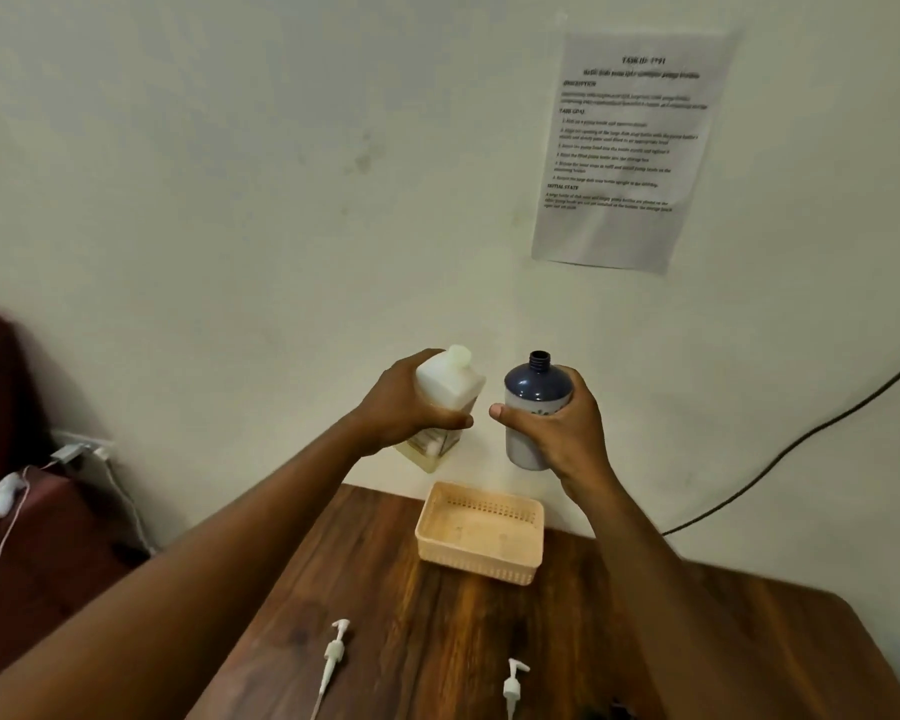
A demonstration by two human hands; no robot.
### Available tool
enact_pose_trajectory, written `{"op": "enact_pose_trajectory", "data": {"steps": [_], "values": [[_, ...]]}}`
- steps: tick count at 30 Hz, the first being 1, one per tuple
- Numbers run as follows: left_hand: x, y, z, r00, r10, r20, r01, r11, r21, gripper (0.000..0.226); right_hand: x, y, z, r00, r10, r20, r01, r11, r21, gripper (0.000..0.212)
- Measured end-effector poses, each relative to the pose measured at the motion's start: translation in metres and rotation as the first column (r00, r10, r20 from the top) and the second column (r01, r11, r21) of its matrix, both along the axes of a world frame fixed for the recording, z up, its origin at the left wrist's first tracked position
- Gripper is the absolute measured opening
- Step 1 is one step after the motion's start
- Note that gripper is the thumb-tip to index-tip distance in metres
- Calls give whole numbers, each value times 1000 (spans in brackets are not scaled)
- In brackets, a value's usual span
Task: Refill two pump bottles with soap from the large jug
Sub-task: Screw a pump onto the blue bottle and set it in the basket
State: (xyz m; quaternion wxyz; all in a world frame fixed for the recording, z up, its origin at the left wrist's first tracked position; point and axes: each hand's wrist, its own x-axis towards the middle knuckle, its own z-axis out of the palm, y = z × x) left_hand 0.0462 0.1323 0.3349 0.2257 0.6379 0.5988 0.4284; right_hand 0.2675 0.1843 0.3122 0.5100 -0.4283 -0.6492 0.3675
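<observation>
**A:** What does the pour need from the person at this point?

**B:** The left hand [411,402] is wrapped around the large jug [445,402], which is held up off the table [385,589] and leaning toward the right. Its neck looks to be uncapped, though that is hard to confirm. The right hand [562,428] is closed around the blue pump bottle [533,402], roughly upright with its threaded mouth bare. The person should bring the jug's spout directly above that narrow mouth, almost touching it, then tip slowly so the stream stays thin.

**A:** Any risk?

**B:** Probably overshoot. The mouth is small and both containers are in mid-air, so lowering the bottle onto the table would likely steady it.

**A:** Where do things lie relative to the hands?

**B:** Jug and bottle are side by side with a small gap between them, thumbs nearly meeting. Below them sits the empty basket [481,532], near the wall. The 2 pump heads [333,654] [513,683] lie flat on the near table, well apart from both hands. Only 1 bottle is visible; the second cannot be seen.
</observation>
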Motion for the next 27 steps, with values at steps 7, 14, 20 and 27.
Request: {"op": "enact_pose_trajectory", "data": {"steps": [7,14,20,27], "values": [[-26,-36,-76,995,99,-11,-100,989,-110,85,-35,-21,-47,999,44,-10,-45,999,-29,92],[-48,-65,-146,974,181,-135,-205,961,-188,80,-64,-31,-83,994,101,-31,-103,993,-64,92],[-52,-83,-205,978,200,-54,-207,935,-288,82,-81,-31,-116,994,107,-27,-109,989,-101,95],[-55,-92,-288,962,232,145,-150,890,-431,81,-92,-33,-147,994,111,-4,-110,987,-114,93]]}}
